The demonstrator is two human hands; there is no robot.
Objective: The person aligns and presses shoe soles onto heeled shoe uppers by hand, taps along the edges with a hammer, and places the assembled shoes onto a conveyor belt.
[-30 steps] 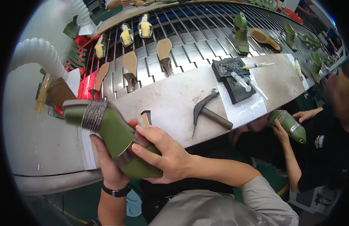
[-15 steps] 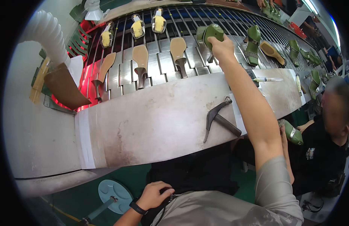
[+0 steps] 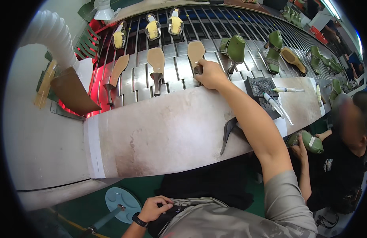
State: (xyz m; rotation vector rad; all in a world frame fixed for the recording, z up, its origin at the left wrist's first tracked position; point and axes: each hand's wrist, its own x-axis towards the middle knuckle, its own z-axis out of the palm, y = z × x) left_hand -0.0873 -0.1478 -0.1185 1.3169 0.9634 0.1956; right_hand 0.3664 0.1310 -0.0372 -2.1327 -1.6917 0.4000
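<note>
My right hand (image 3: 209, 74) is closed around the dark heel of a tan shoe sole (image 3: 196, 49) lying on the metal slats. Just right of it stands a green high-heeled shoe (image 3: 235, 49), released. Two more heeled soles, one in the middle (image 3: 156, 60) and one at the left (image 3: 120, 65), lie on the slats. Down at my waist rests my left hand (image 3: 153, 209), its fingers curled in against my clothing and nothing visible in them. Under my right forearm, a hammer (image 3: 228, 133) is on the worktop, its handle hidden.
The pale worktop (image 3: 151, 135) borders the slatted conveyor (image 3: 179, 84). A dark foam block (image 3: 258, 86) and syringe-like tubes (image 3: 288, 90) lie right of my arm. A co-worker (image 3: 330, 166) at the right holds a green shoe (image 3: 311, 142). A white hose (image 3: 52, 37) hangs left.
My right hand has let go of the green shoe, now on the slats, and moved left onto the tan sole's heel. The foam block has come into sight. My left hand stays at my waist.
</note>
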